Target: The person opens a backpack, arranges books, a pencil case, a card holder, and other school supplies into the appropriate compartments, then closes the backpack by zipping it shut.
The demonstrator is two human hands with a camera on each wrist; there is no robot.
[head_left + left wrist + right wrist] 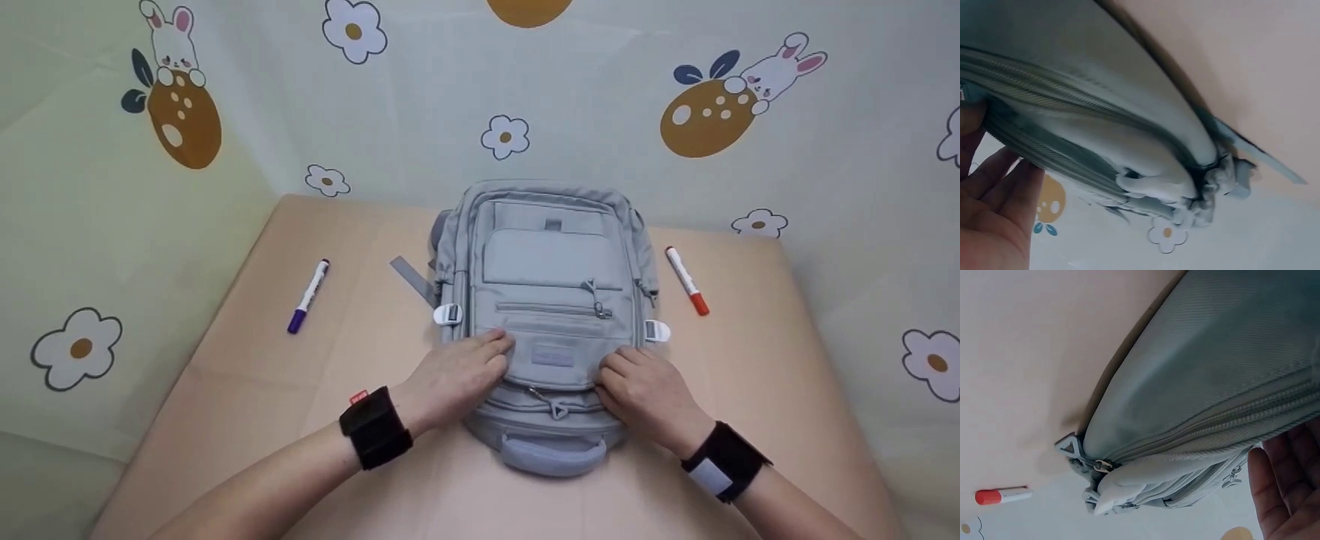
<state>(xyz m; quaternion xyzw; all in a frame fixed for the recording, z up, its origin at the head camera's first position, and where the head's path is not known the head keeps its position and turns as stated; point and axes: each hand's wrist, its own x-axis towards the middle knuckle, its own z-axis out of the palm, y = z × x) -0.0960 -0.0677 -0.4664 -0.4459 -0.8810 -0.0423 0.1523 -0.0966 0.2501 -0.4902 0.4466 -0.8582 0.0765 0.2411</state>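
Note:
A grey backpack [551, 270] lies flat on the beige table [285, 397], its carry handle [553, 452] toward me. My left hand [469, 367] rests on its lower front at the left, fingers straight and pressing the fabric. My right hand [637, 382] lies flat on the lower front at the right. Between the two hands is a zipper pull [556, 409]. In the left wrist view the left hand's [994, 208] palm lies against the backpack's [1100, 112] zippered side. In the right wrist view the right hand's [1289, 489] fingers lie along the backpack's [1213, 382] zipper seam.
A purple-capped marker [309, 295] lies on the table to the left of the bag. An orange-capped marker [686, 281] [1002, 496] lies to its right. A loose grey strap [411, 277] sticks out at the bag's left. A patterned cloth wall [180, 112] surrounds the table.

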